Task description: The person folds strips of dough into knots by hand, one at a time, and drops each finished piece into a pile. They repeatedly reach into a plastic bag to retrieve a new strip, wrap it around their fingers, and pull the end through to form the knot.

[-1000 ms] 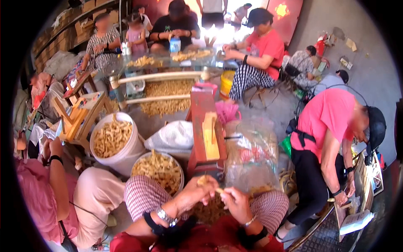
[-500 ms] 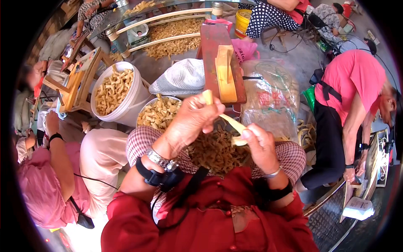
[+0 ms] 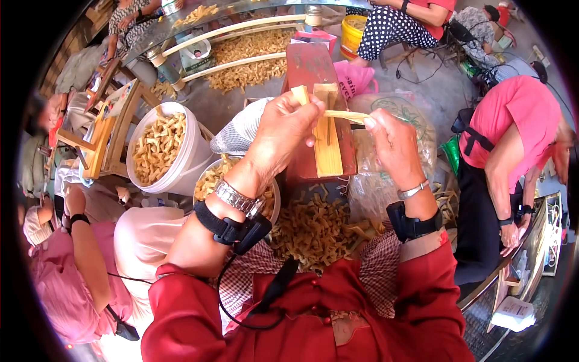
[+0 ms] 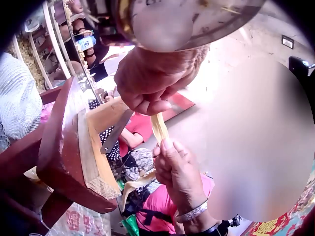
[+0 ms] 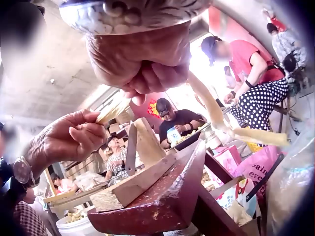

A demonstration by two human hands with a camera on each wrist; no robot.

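Between my two hands a pale yellow, flexible strip (image 3: 345, 115) is stretched nearly level, above the red wooden bench (image 3: 301, 60). My left hand (image 3: 282, 130) pinches one part, and a stubby end sticks up past its fingers. My right hand (image 3: 395, 145) grips the other part; in the right wrist view a long loose tail (image 5: 211, 108) of the strip hangs from it. Just beneath the hands, a wooden block (image 3: 329, 160) with an upright flat metal blade (image 5: 131, 147) sits on the bench. Closer to my body lies a heap of yellowish knotted pieces (image 3: 316, 232).
Left of the bench stand a white bucket (image 3: 192, 158) and a second white tub (image 3: 277, 202), both filled with similar pieces. A clear plastic sack (image 3: 386, 187) lies right of the bench. People sit close by on the left, and one person in pink (image 3: 512, 127) bends over at the right.
My view has tipped downward since the first frame. Both hands have moved up and away from my body, over the bench, and the strip between them has become straighter.
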